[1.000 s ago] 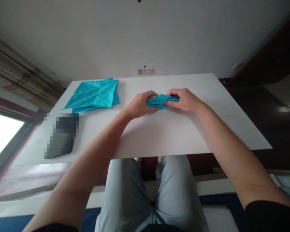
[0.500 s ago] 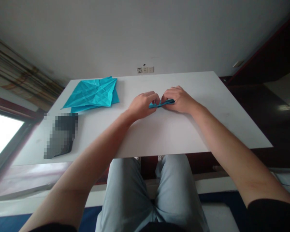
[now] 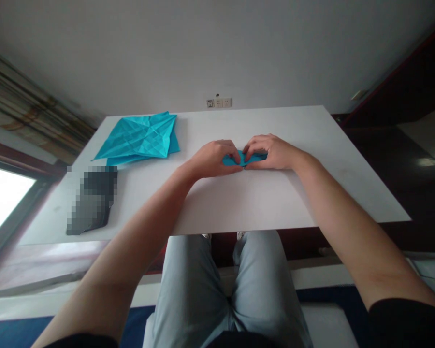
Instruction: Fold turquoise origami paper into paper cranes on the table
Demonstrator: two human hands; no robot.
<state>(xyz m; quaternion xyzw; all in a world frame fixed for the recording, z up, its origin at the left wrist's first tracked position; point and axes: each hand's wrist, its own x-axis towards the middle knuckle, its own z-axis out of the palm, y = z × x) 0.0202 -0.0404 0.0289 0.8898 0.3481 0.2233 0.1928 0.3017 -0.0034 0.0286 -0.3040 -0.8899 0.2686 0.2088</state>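
A small folded piece of blue paper (image 3: 242, 158) is held low over the middle of the white table. My left hand (image 3: 214, 158) grips its left part, fingertips on top and thumb along the near edge. My right hand (image 3: 271, 152) pinches its right part in the same way, with fingers curled over it. The two hands nearly meet at the paper's middle. Much of the paper is hidden behind the fingers, so its full shape cannot be made out.
Creased blue paper sheets (image 3: 139, 137) lie stacked at the table's back left. Nearer me on that side is a dark, pixelated object (image 3: 92, 200). The white table (image 3: 348, 193) reaches the wall, which carries sockets (image 3: 218, 103). A curtain (image 3: 25, 106) hangs at the left.
The folded paper has tilted, so more of its flat blue face shows. Both thumbs now lie along its near edge, and my right hand has shifted slightly right.
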